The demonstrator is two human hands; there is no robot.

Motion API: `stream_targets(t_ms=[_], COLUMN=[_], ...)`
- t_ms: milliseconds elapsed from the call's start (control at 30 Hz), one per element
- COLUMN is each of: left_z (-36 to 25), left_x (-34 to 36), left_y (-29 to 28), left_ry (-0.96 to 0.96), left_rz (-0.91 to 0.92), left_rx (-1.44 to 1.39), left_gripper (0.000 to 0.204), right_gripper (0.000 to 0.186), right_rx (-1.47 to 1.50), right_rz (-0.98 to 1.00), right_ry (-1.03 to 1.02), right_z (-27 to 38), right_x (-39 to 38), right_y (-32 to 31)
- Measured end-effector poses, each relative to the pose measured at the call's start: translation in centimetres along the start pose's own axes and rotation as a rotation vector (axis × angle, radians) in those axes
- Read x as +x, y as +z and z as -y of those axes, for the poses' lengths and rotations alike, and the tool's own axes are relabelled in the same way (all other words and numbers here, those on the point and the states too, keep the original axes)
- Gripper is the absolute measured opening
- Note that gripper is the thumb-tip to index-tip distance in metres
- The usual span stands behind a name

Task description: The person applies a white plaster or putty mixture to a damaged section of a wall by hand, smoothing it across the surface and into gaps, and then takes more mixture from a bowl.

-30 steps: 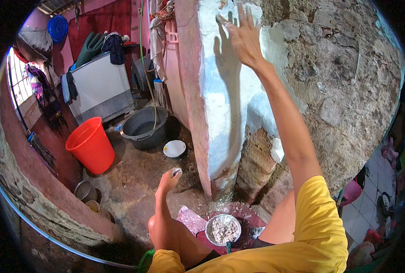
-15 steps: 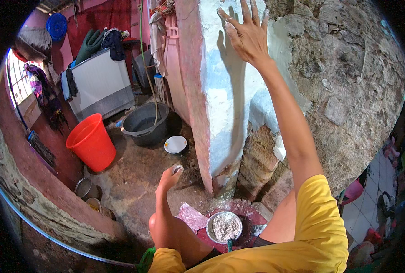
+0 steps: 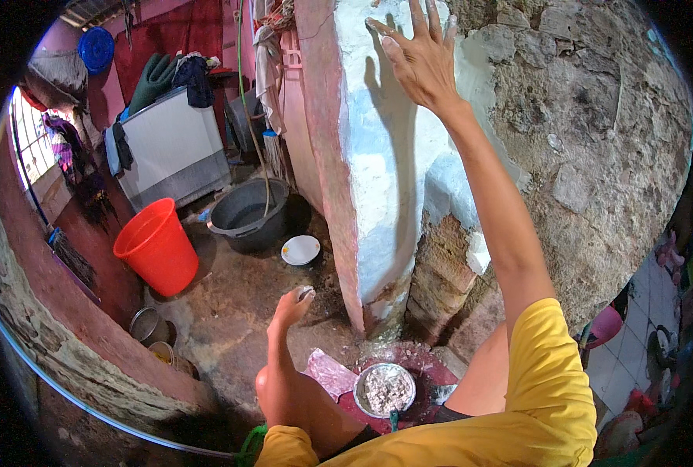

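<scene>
My right hand (image 3: 424, 68) reaches up and lies with spread fingers against the white-plastered strip of wall (image 3: 375, 148). Pale smears coat its fingertips, and its shadow falls on the plaster. Lower and to the left, my left hand (image 3: 290, 306) is held out above the floor with curled fingers. White residue shows at its fingertips; whether something small is inside cannot be made out. Between my legs a round metal bowl (image 3: 359, 391) contains lumpy whitish-grey paste (image 3: 388, 387). A dark green handle (image 3: 394, 420) sticks out at its near edge.
Rough bare stone wall (image 3: 588, 148) fills the right. On the left stand a red bucket (image 3: 158, 247), a black tub (image 3: 245, 222) with a hose in it, and a white dish (image 3: 300, 250). A pinkish crumpled sheet (image 3: 331, 374) lies beside the bowl. Metal pots (image 3: 149, 326) sit by the low wall.
My right hand has shifted very slightly on the plaster, with its fingers still spread. My left hand and the bowl stay almost where they were.
</scene>
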State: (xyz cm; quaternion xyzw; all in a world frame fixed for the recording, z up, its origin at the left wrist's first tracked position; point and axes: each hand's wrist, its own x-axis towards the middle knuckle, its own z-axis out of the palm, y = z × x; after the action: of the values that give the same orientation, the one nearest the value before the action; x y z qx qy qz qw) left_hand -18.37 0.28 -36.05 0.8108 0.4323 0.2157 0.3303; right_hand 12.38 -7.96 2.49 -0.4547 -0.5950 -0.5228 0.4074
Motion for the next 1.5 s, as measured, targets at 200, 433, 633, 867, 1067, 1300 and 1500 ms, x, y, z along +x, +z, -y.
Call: stream_targets(t_ms=[200, 433, 633, 867, 1067, 1300, 1500], left_z=[-0.9, 0.0, -0.3, -1.0, 2.9, 1.0, 3.0], left_x=[-0.2, -0.3, -0.1, 0.4, 0.4, 0.5, 0.1], left_y=[-0.3, -0.3, -0.4, -0.1, 1.0, -1.3, -1.4], left_ry=[-0.023, -0.022, -0.024, 0.017, 0.12, -0.041, -0.097], left_rz=[0.028, -0.015, -0.012, -0.026, -0.101, -0.043, -0.044], left_rx=[-0.013, 0.027, 0.028, 0.073, 0.089, 0.127, 0.162], left_gripper=[0.039, 0.038, 0.039, 0.037, 0.035, 0.036, 0.042], right_gripper=[0.042, 0.044, 0.049, 0.045, 0.028, 0.032, 0.056], right_rx=[-0.217, -0.234, -0.197, -0.055, 0.258, 0.567, 0.533], right_rz=[-0.029, -0.023, -0.027, -0.153, -0.164, 1.185, 1.552], right_ry=[0.021, -0.022, -0.055, 0.11, 0.261, 0.565, 0.479], right_z=[0.9, 0.6, 1.3, 0.7, 6.8, 22.4, 27.9], right_x=[-0.2, -0.3, 0.4, -0.3, -14.5, -49.1, -63.9], right_y=[-0.3, -0.6, -0.1, -1.8, -2.8, -6.0, -10.8])
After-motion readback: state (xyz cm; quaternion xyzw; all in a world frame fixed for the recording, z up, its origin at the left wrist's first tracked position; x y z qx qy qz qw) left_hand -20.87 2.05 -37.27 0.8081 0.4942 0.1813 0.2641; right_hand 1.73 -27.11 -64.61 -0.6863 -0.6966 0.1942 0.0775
